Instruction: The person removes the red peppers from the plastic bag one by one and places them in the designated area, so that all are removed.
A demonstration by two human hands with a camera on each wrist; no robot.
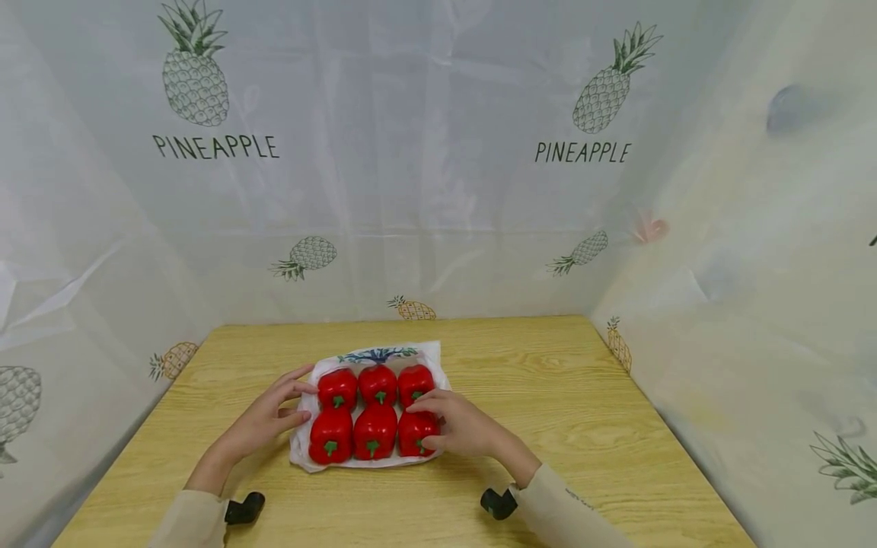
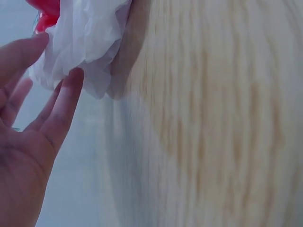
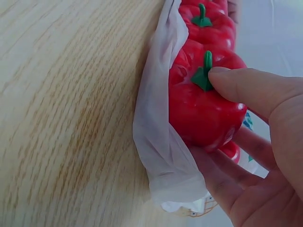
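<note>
Looking mostly sorted: six bell peppers point(image 1: 375, 428) are seated in white wrapping point(image 1: 433, 353), one not released by the pinching right hand point(image 1: 467, 426), left hand point(image 1: 269, 417) spread-fingered.

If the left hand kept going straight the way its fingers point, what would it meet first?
Most likely the near side of the white wrapping, with the far-left red pepper just beyond. The left hand's fingertips may already touch the wrapping; depth is unclear.
</note>
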